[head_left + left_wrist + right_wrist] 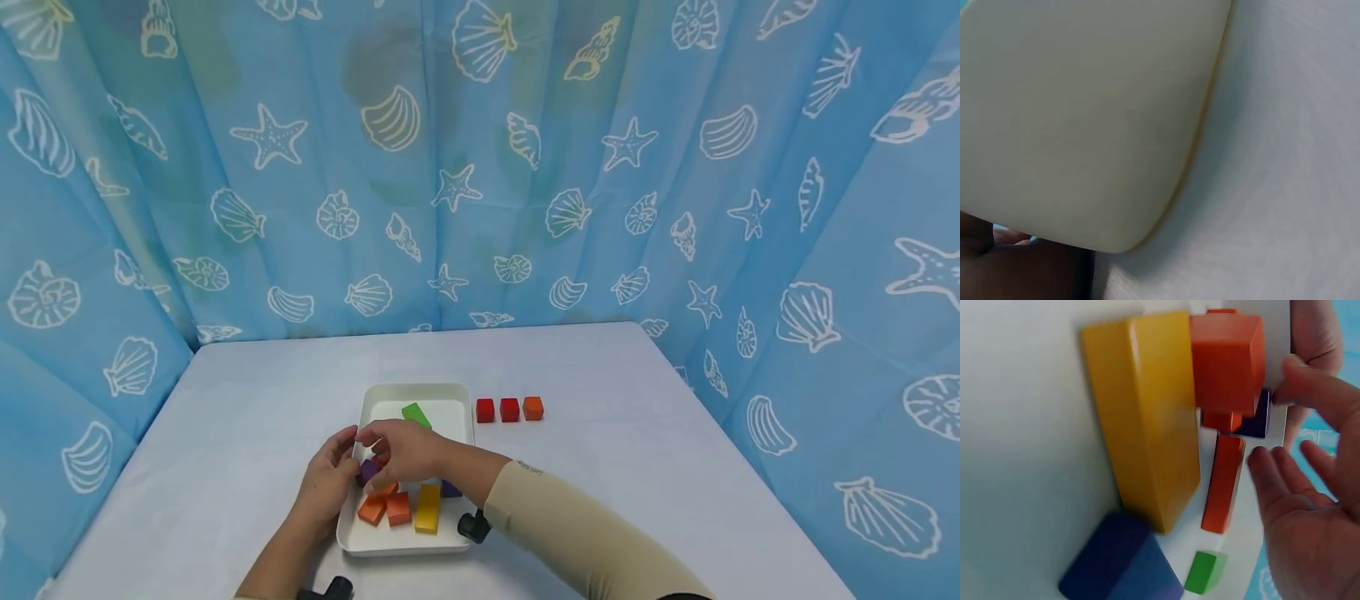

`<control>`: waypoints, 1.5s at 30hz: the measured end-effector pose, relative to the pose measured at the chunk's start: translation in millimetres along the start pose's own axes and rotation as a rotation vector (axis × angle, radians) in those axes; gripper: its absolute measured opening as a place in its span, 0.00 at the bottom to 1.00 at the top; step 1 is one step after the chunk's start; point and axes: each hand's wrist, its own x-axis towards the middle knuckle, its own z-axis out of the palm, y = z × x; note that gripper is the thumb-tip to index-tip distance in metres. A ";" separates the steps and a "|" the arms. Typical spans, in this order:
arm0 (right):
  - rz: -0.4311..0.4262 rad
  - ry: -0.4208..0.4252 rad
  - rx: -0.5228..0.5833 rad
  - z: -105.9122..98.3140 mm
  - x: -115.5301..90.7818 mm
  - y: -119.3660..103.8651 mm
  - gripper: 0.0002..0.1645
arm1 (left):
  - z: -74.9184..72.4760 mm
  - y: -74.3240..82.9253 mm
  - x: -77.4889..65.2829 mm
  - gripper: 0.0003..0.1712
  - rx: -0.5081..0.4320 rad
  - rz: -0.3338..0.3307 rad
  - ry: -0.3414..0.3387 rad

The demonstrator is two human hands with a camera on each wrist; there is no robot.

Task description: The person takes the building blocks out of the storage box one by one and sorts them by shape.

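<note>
My right hand (405,454) reaches over the left side of a white tray (405,546). Its thumb and fingers stand apart on either side of a small purple block (1259,419), and contact with the block cannot be made out. My left hand (326,479) lies along the tray's left edge, thumb and fingers touching the rim. Around the purple block lie several orange blocks (399,508) and a long red-orange block (1222,484). A yellow block (427,508) sits near the tray's front, beside a dark blue block (1119,559). Farther back lies a green block (416,414).
Right of the tray, two red cubes (485,410) and an orange-red cube (533,408) stand in a row on the white-covered table (637,467). A blue curtain (480,167) with shell drawings hangs behind and beside the table.
</note>
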 end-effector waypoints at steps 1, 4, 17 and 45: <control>0.012 0.000 -0.014 2.0 0.6 1.2 0.38 | 0.4 -0.1 -0.2 0.40 -0.001 0.002 0.001; 0.034 0.000 -0.052 4.8 2.1 3.9 0.36 | 1.3 0.3 -0.4 0.41 0.004 0.001 0.004; 0.006 -0.052 -0.201 6.5 7.6 6.0 0.27 | -0.9 1.6 -1.3 0.44 -0.052 -0.014 -0.010; 0.024 0.035 -0.171 -11.8 -2.4 1.2 0.18 | 4.9 5.8 -4.1 0.48 -0.081 -0.027 -0.003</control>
